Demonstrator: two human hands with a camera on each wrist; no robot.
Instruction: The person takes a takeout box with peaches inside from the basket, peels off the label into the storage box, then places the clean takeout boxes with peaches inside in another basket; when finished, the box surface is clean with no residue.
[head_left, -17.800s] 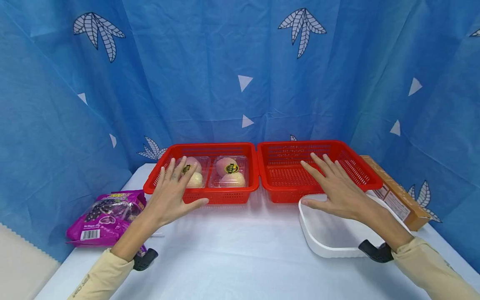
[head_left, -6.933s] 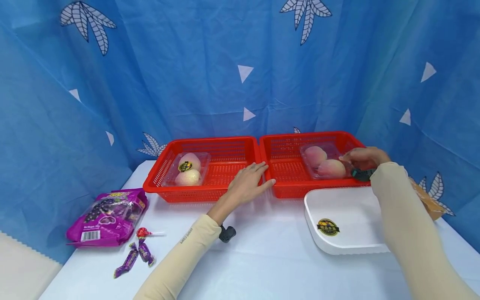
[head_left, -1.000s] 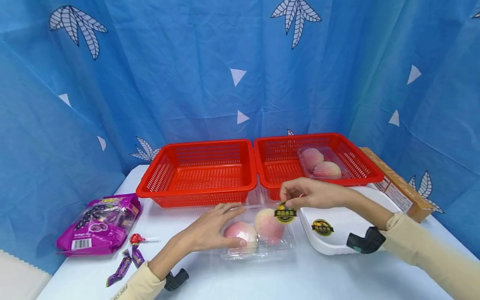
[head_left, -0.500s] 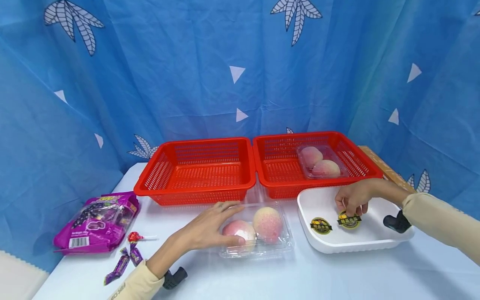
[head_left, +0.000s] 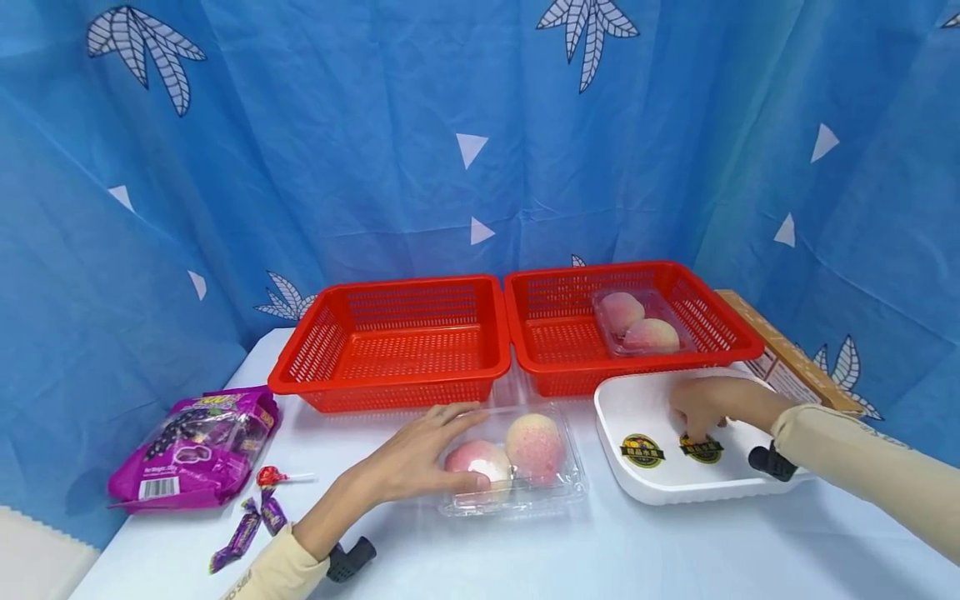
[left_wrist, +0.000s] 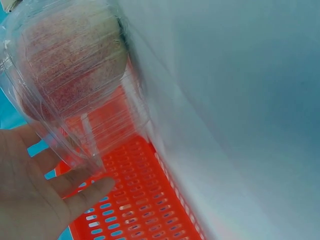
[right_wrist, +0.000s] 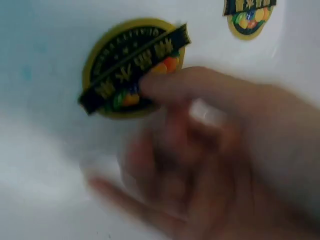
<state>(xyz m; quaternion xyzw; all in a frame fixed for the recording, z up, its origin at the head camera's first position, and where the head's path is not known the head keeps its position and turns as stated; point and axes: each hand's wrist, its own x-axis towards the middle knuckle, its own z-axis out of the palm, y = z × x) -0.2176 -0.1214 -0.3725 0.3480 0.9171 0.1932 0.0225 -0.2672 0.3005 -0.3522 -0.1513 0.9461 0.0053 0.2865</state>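
My left hand (head_left: 420, 457) rests on the left end of a clear plastic clamshell box (head_left: 551, 492) holding two peaches, a pink one (head_left: 480, 463) and a paler one (head_left: 536, 448). In the left wrist view, fairly straight fingers (left_wrist: 90, 192) touch the box's edge. Inside a white tray (head_left: 652, 493), my right hand (head_left: 708, 404) presses its thumb on a round black-and-gold fruit sticker (head_left: 701, 451) against the floor. Its other fingers are blurred in the right wrist view. A matching sticker (head_left: 642, 451) lies to the left in the same tray.
Two red baskets stand at the back; the right basket (head_left: 570, 379) holds another boxed pair of peaches (head_left: 651, 335), the left basket (head_left: 390, 396) stands beside it. A purple candy bag (head_left: 187, 454), lollipop (head_left: 270, 476) and wrapped candies (head_left: 238, 542) lie left. A brown carton (head_left: 795, 358) sits right.
The right hand has carried the sticker from above the peach box into the white tray and set it down there. The left hand has stayed on the box.
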